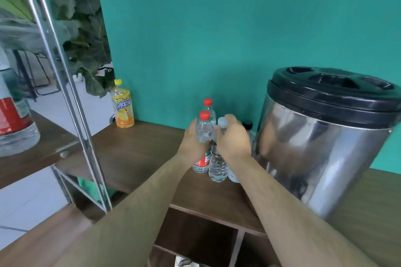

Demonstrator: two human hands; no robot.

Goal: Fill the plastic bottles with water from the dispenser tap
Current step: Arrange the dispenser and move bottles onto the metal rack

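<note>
Several clear plastic bottles stand close together on the wooden counter (138,158), left of the steel water dispenser (321,149). My left hand (192,145) grips the near red-capped bottle (204,128) around its upper body. My right hand (233,138) curls round the white-capped bottle (218,165) near its neck. A second red-capped bottle (208,107) stands behind them against the wall. The dispenser has a black lid (334,95); its tap is hidden from view.
A yellow-capped orange drink bottle (122,104) stands at the counter's back left. A metal shelf frame (65,84) rises on the left, with a large water jug (15,123) beyond it. Open wooden compartments (195,238) lie below the counter's front edge.
</note>
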